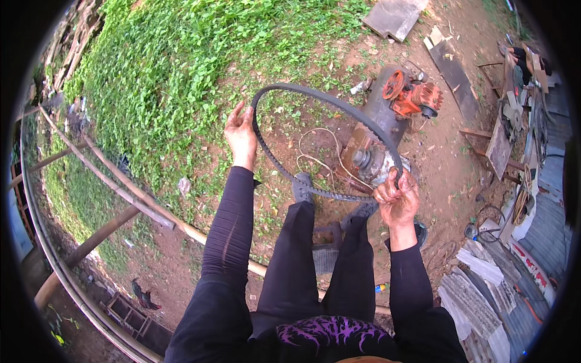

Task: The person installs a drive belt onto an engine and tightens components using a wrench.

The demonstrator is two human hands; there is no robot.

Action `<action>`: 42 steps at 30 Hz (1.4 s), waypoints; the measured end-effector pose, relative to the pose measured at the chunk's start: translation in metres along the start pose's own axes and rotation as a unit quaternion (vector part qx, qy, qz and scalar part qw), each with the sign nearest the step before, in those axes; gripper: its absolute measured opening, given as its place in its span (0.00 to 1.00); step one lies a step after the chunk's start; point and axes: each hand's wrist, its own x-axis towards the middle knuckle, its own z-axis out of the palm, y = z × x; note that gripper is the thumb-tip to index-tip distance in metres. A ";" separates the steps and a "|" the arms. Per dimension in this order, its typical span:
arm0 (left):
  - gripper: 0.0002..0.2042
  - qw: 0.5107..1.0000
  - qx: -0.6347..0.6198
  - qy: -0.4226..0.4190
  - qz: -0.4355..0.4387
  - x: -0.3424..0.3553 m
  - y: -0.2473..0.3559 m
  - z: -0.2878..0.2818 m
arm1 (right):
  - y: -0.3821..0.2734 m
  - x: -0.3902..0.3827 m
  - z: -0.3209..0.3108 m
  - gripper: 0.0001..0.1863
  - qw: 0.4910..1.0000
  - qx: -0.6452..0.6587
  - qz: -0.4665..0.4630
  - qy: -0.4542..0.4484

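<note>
A black toothed belt [321, 97] hangs as a wide loop between my two grimy hands. My left hand [241, 134] grips its left side; my right hand [396, 199], lower down, has fingers closed round its right end. Beyond the loop, an air compressor with a dark tank [381, 110] lies on the dirt, carrying an orange pump [422, 98] with a red wheel [393, 83]. A grey motor [362, 158] sits at its near end, partly framed by the belt, and a pale cord [338, 142] curves on the ground beside it. My shoes are just below the belt.
Wooden and bamboo poles [121, 175] run along the left, beside weeds [151, 48]. Loose boards [451, 75] lie at the back right. A cluttered wooden bench [502, 142] and corrugated sheets [484, 308] line the right side. A dark bird [144, 293] is at lower left.
</note>
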 end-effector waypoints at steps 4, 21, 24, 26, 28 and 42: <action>0.15 0.997 0.010 -0.026 0.065 -0.005 0.026 0.014 | -0.003 -0.002 -0.013 0.16 0.999 -0.007 -0.015 0.041; 0.15 0.852 0.411 -0.308 0.100 -0.033 0.091 0.038 | 0.008 0.050 -0.036 0.13 0.677 -0.654 -0.047 0.333; 0.18 0.891 0.211 -0.397 -0.066 -0.015 0.089 0.024 | 0.009 0.057 -0.070 0.14 0.766 -0.578 0.024 0.282; 0.18 0.897 0.133 -0.414 -0.082 -0.016 0.098 0.021 | 0.010 0.057 -0.085 0.15 0.846 -0.463 0.038 0.262; 0.18 0.889 0.101 -0.441 -0.074 -0.013 0.099 0.013 | 0.008 0.056 -0.077 0.13 0.875 -0.400 0.065 0.265; 0.07 0.964 0.129 -0.226 0.061 0.004 0.016 -0.017 | 0.011 -0.002 -0.046 0.14 0.959 -0.179 -0.136 0.174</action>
